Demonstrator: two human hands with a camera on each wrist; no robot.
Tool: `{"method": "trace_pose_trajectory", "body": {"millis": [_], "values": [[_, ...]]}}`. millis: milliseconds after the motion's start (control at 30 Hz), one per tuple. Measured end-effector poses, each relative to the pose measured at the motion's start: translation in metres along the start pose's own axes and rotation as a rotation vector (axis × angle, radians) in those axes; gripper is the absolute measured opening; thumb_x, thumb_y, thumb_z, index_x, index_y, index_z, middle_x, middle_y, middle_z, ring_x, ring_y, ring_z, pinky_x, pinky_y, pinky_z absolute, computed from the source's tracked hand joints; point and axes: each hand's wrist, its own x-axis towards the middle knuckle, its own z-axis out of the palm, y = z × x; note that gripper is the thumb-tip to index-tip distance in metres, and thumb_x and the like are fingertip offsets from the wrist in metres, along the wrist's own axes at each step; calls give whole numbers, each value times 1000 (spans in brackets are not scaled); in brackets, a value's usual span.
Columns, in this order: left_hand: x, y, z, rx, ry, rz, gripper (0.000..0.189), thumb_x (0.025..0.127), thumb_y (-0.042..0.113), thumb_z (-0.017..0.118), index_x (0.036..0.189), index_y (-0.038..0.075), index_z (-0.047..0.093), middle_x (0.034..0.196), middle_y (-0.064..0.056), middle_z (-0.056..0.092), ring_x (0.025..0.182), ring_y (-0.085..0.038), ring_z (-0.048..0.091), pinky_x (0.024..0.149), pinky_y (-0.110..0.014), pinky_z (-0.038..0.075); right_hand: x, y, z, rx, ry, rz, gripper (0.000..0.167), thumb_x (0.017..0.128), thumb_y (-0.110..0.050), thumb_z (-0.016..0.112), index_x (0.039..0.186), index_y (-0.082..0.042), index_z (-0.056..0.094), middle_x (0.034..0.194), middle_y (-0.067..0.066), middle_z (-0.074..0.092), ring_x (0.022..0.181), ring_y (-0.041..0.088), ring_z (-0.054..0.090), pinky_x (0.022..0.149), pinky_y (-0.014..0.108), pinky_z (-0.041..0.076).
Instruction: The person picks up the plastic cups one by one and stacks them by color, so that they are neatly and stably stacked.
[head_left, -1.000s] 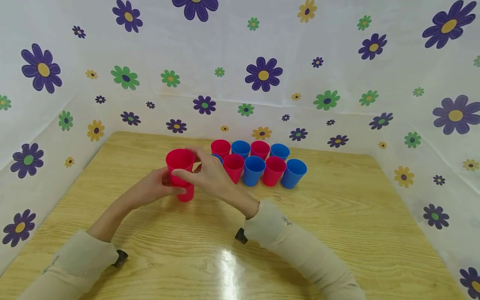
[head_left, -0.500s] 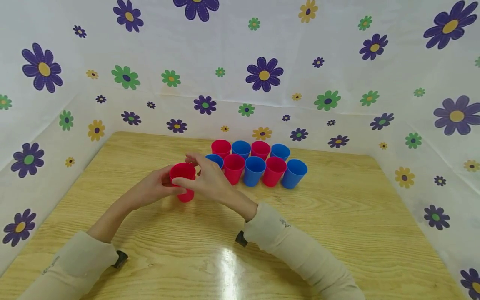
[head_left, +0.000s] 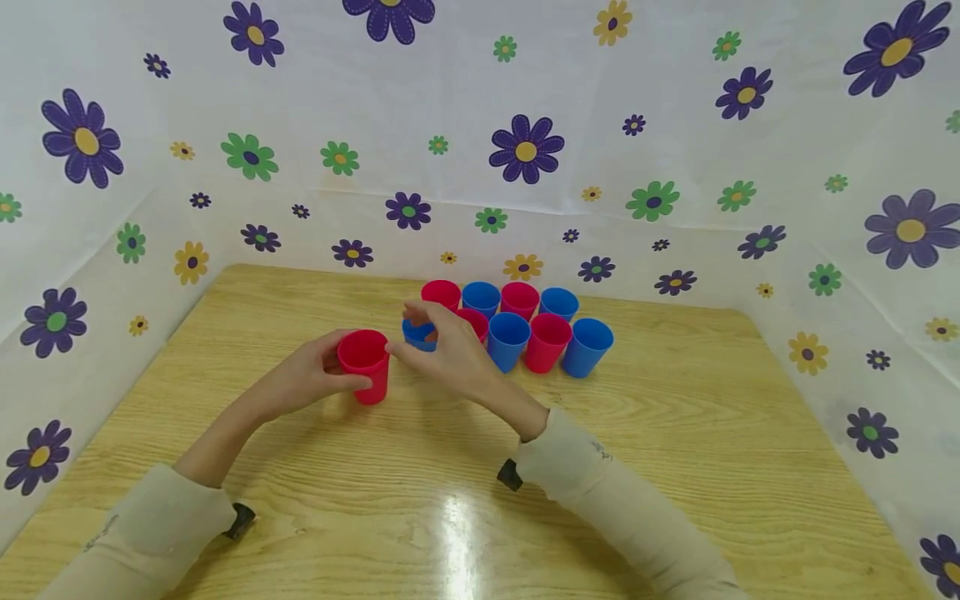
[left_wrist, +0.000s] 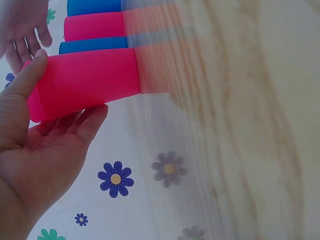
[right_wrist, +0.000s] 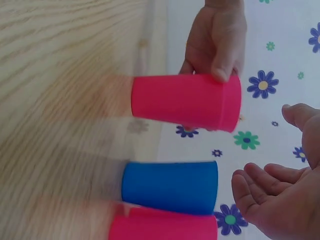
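Nested red cups (head_left: pixel 366 354) stand upright at the left of the group, with two rims close together in the right wrist view (right_wrist: pixel 182 100). My left hand (head_left: pixel 318 368) grips their side, thumb at the near face and fingers behind, as the left wrist view of the red cup (left_wrist: pixel 90 77) also shows. My right hand (head_left: pixel 453 354) is off the red cups, fingers spread and loosely bent, over a blue cup (head_left: pixel 417 335) at the left end of the front row. In the right wrist view that hand (right_wrist: pixel 280 197) holds nothing, apart from the blue cup's rim (right_wrist: pixel 170 187).
Red and blue cups alternate in two rows, a front row ending in a blue cup (head_left: pixel 588 346) and a back row beginning with a red cup (head_left: pixel 441 293). They stand on a wooden table (head_left: pixel 675 450), with a flowered white cloth (head_left: pixel 450 100) around its back and sides.
The upper red cup has gone down into the lower one that my left hand holds. My right hand has let go of it and moved right, over the blue cup.
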Motion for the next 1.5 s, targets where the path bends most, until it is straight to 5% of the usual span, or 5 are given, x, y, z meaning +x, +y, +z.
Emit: {"method": "trace_pose_trajectory", "body": {"millis": [467, 867, 1233, 1500], "values": [[1, 1, 0, -9, 7, -45, 72, 92, 24, 80, 150, 2, 43, 138, -18, 60, 124, -36, 59, 95, -39, 57, -42, 24, -66, -70, 152, -30, 54, 95, -17, 76, 142, 2, 55, 135, 19, 64, 119, 36, 63, 95, 50, 56], [2, -2, 0, -37, 2, -40, 73, 93, 25, 80, 151, 4, 42, 139, -17, 59, 125, -35, 59, 94, -32, 56, -70, 45, -118, -169, 267, 5, 50, 95, -12, 76, 139, 3, 57, 133, 19, 64, 120, 34, 61, 101, 53, 50], [2, -2, 1, -20, 6, -35, 72, 93, 26, 80, 151, 4, 43, 139, -16, 59, 124, -35, 59, 93, -32, 56, -88, 70, -148, -235, 264, 105, 50, 98, -15, 73, 141, 5, 55, 138, 24, 59, 125, 40, 57, 104, 56, 48], [1, 0, 1, 9, 7, -42, 71, 93, 29, 79, 150, 3, 45, 136, -15, 62, 121, -33, 60, 94, -34, 57, -92, 79, -151, -286, 252, 92, 49, 97, -12, 74, 138, 7, 56, 135, 26, 61, 121, 44, 60, 100, 59, 51]]}}
